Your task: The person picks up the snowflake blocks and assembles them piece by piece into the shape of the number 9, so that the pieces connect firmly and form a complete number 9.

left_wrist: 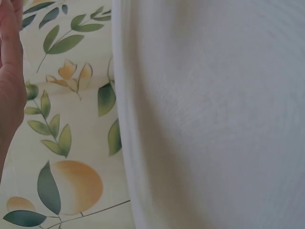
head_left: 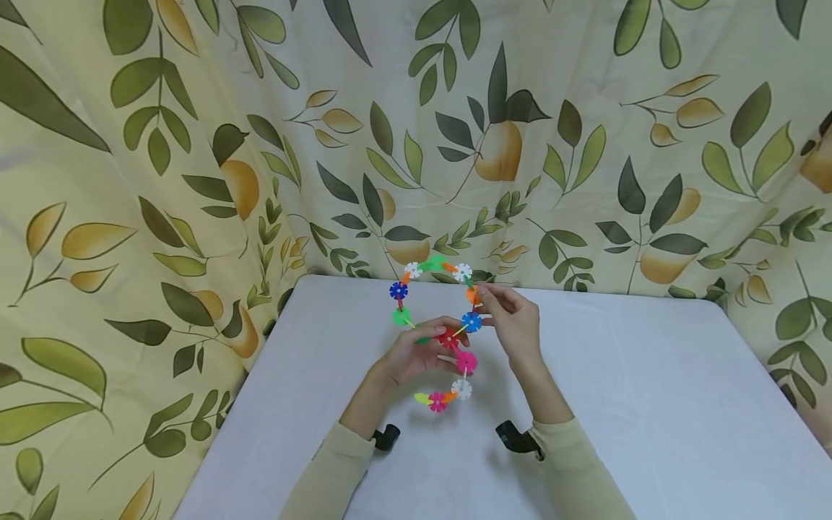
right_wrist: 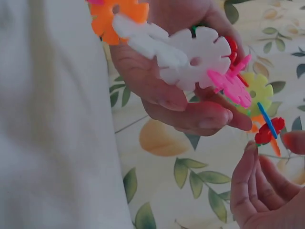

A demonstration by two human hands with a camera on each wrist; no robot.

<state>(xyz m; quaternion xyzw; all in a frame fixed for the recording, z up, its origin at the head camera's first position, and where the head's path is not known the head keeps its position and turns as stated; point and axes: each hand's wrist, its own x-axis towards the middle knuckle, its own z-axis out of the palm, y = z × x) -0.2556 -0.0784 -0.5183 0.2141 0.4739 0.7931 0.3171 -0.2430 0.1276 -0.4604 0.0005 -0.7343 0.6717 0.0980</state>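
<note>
A chain of interlocking plastic flower discs [head_left: 399,290] in many colours is held above the table, with a round loop at the top and a tail curling below. My left hand [head_left: 416,354] grips the loop's lower part, thumb near a red disc [head_left: 448,338]. At the loop's right side my right hand [head_left: 520,321] pinches an orange disc [head_left: 472,294] between thumb and fingertips, just above a blue disc [head_left: 471,322]. The right wrist view shows white discs [right_wrist: 195,59] in front of the left hand's fingers. In the left wrist view only an edge of the left hand [left_wrist: 10,90] shows.
A white-covered table [head_left: 650,404] lies beneath both hands. Behind it and to the left hangs a curtain [head_left: 403,209] printed with leaves and fruit. Dark wrist-worn cameras [head_left: 518,438] sit on the inner side of each wrist.
</note>
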